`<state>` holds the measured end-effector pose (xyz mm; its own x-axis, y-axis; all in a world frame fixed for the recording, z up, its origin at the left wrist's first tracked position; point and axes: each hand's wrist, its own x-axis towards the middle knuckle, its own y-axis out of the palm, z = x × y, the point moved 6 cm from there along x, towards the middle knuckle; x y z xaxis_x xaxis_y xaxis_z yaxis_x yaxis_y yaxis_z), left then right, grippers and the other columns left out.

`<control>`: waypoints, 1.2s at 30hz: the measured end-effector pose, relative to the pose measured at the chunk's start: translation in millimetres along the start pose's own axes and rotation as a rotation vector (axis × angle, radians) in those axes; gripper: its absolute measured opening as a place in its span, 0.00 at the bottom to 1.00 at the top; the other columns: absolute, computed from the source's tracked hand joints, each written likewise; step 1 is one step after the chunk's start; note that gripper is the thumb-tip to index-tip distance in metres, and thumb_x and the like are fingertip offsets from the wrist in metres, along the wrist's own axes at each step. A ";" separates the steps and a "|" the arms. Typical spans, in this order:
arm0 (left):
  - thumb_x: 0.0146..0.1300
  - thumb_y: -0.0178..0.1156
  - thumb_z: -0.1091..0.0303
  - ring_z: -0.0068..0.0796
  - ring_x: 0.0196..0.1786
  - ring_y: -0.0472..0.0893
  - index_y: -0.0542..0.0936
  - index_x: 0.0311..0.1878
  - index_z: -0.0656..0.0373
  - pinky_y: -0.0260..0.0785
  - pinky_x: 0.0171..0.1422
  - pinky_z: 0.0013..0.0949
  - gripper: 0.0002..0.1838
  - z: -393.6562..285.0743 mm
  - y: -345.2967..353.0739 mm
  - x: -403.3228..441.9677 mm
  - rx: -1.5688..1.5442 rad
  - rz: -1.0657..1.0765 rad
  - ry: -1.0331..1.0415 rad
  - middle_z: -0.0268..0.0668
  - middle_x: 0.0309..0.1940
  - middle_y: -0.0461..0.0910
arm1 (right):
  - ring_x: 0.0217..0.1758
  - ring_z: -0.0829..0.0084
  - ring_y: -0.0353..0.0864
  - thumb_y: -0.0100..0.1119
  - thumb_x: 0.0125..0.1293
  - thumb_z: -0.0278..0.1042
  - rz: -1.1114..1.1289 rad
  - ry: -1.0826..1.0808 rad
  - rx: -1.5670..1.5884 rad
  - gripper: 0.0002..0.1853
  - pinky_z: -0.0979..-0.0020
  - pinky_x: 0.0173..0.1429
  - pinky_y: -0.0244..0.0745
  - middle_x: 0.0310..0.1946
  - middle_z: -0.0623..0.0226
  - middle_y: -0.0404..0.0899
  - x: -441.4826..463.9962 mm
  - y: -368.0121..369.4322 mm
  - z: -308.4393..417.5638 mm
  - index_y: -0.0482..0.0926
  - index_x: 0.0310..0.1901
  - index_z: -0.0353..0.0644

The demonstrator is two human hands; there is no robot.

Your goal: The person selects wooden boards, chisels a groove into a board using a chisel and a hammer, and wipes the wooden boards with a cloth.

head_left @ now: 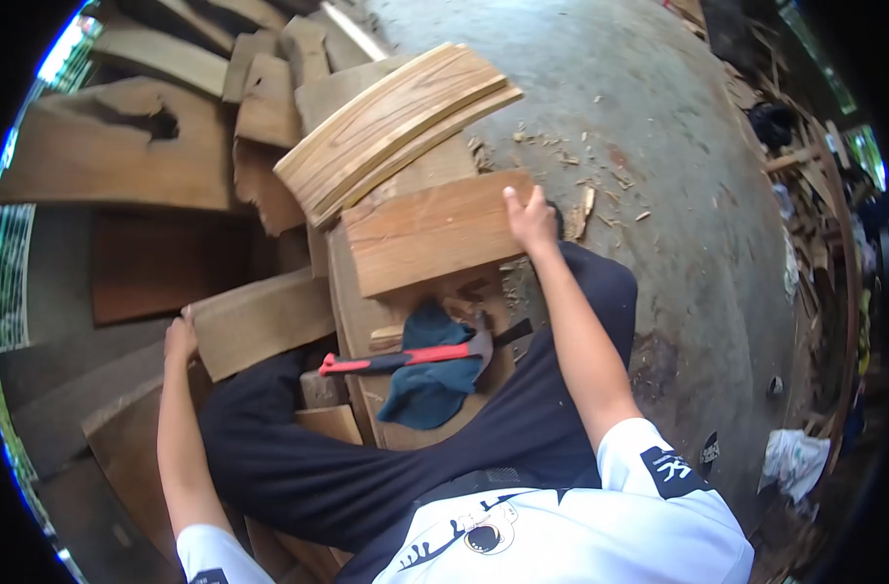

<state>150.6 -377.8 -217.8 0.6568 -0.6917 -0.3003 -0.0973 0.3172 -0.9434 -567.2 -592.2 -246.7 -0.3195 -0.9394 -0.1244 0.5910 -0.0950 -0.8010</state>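
My right hand (534,222) grips the right end of a thick wooden block (435,236), thumb on its upper face, with the fingers partly hidden. On the left, my left hand (181,341) is closed on the left end of a shorter wooden board (262,321) beside my knee. Between my legs, a hammer (406,359) with a red and black handle rests across a dark teal cloth (427,401). Both lie on a wooden plank (371,389). Just beyond the block are stacked pale boards (396,127) with striped grain.
Large rough wood slabs (123,146) crowd the left and far left. Wood chips (600,190) are scattered over the concrete floor (698,263) on the right. Scrap wood lines the far right edge, near a whitish crumpled cloth (795,462).
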 end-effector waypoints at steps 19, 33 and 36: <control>0.64 0.50 0.30 0.50 0.67 0.73 0.72 0.64 0.70 0.63 0.71 0.43 0.46 -296.5 -20.2 38.7 -0.587 -0.096 0.231 0.59 0.61 0.74 | 0.56 0.39 0.78 0.50 0.67 0.63 -0.040 -0.057 -0.026 0.38 0.50 0.61 0.71 0.49 0.35 0.79 -4.1 -4.9 10.8 0.69 0.61 0.31; 0.60 0.61 0.38 0.57 0.67 0.70 0.62 0.67 0.71 0.62 0.72 0.50 0.47 -370.6 29.9 69.2 -0.830 -0.064 -0.113 0.60 0.64 0.69 | 0.49 0.42 0.82 0.52 0.69 0.59 -0.054 -0.098 0.019 0.30 0.50 0.53 0.76 0.42 0.41 0.83 -10.2 -12.0 20.7 0.73 0.53 0.35; 0.60 0.55 0.30 0.55 0.75 0.58 0.48 0.75 0.65 0.49 0.77 0.59 0.56 -368.7 24.1 31.2 -0.679 -0.160 0.003 0.59 0.72 0.58 | 0.49 0.42 0.82 0.52 0.68 0.59 -0.047 -0.103 0.039 0.30 0.50 0.53 0.76 0.42 0.41 0.83 -7.4 -11.1 17.5 0.73 0.53 0.34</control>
<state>-107.0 -631.0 -301.9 0.7000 -0.6982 -0.1500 -0.4463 -0.2637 -0.8552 -558.5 -590.0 -226.5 -0.2709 -0.9623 -0.0249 0.6060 -0.1504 -0.7811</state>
